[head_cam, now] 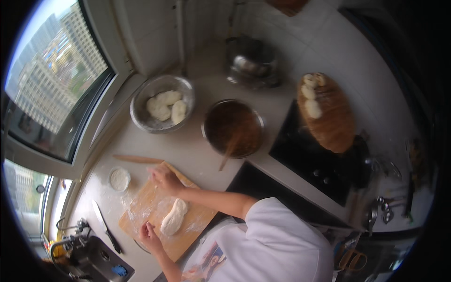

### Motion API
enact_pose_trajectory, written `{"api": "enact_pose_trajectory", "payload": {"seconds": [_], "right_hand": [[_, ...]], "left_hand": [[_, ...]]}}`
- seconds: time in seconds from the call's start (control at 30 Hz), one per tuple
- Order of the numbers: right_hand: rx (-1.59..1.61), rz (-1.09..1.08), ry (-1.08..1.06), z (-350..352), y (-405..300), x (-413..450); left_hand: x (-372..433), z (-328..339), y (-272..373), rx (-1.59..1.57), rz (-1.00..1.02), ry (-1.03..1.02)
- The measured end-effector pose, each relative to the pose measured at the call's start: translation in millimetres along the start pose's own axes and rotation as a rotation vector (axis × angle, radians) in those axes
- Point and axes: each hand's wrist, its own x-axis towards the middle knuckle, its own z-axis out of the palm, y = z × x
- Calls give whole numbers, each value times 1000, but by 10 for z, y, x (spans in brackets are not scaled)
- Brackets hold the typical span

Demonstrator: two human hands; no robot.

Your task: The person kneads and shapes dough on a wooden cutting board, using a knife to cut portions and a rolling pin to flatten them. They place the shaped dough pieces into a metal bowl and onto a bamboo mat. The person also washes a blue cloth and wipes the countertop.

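Observation:
My right hand is raised over the far edge of a floured wooden cutting board, fingers apart, near the end of a wooden rolling pin. My left hand hovers by the board's left side, its fingers loosely curled with nothing visible in them. Between the two hands a long piece of dough lies on the board, touched by neither. A small bowl of flour stands just past the board, with flour spilled beside it.
A metal bowl holds several dough pieces. Beside it is a pot of brown filling with a wooden utensil. An oval wooden board with dough pieces lies over the black cooktop. A knife lies near the sink.

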Motion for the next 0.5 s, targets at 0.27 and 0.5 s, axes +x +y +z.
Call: {"api": "enact_pose_trajectory", "payload": {"seconds": [0.27,0.5], "right_hand": [[403,389,257,-2200,-793,-763],[774,484,1507,-4369,-31,-1347]], "left_hand": [[278,306,354,153,372,-1],[438,482,394,39,401,-98]]}}
